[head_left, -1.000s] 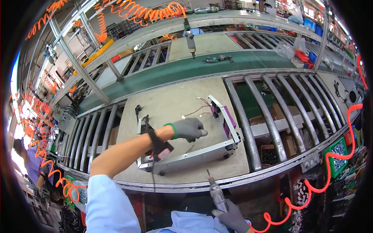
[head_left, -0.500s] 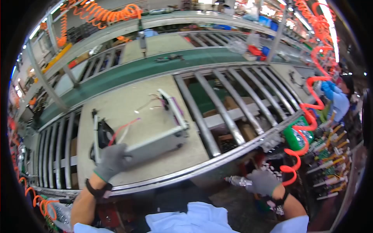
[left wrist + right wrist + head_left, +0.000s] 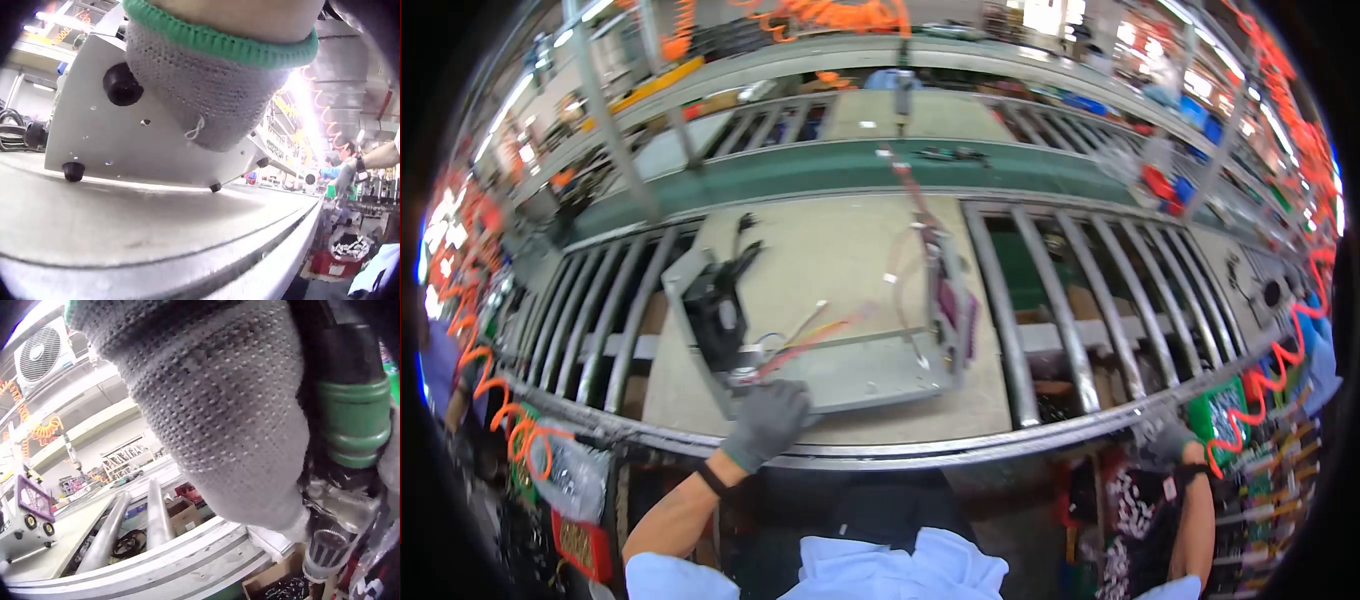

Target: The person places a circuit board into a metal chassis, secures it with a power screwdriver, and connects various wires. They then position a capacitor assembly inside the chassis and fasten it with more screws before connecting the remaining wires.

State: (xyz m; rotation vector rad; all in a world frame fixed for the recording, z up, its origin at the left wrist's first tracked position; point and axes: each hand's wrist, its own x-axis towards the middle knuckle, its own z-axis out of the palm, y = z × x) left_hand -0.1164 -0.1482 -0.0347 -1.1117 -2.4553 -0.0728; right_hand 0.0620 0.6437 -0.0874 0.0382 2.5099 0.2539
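My gloved left hand (image 3: 768,425) grips the front left edge of a U-shaped metal casing (image 3: 870,375), whose fingers are partly hidden behind the panel in the left wrist view. Black rubber feet (image 3: 74,172) stud the casing's outer face, which leans over the board. Inside it sit a black fan unit (image 3: 722,312) at the left, loose coloured wires (image 3: 820,330), and a purple part (image 3: 955,310) at the right. Out at the right, beyond the conveyor's front edge, my gloved right hand (image 3: 1170,440) holds a power screwdriver (image 3: 353,422) with a green and black body.
The casing stands on a pale board (image 3: 820,230) over the conveyor. Metal rollers (image 3: 1060,310) lie to its right. A coiled orange hose (image 3: 1285,385) hangs at the far right near a green bin (image 3: 1215,410). Another screwdriver (image 3: 902,100) hangs over the green belt (image 3: 800,165).
My left hand has come back from over the casing to its front left edge. The casing has tipped so its inner face shows. My right hand has moved right with the screwdriver.
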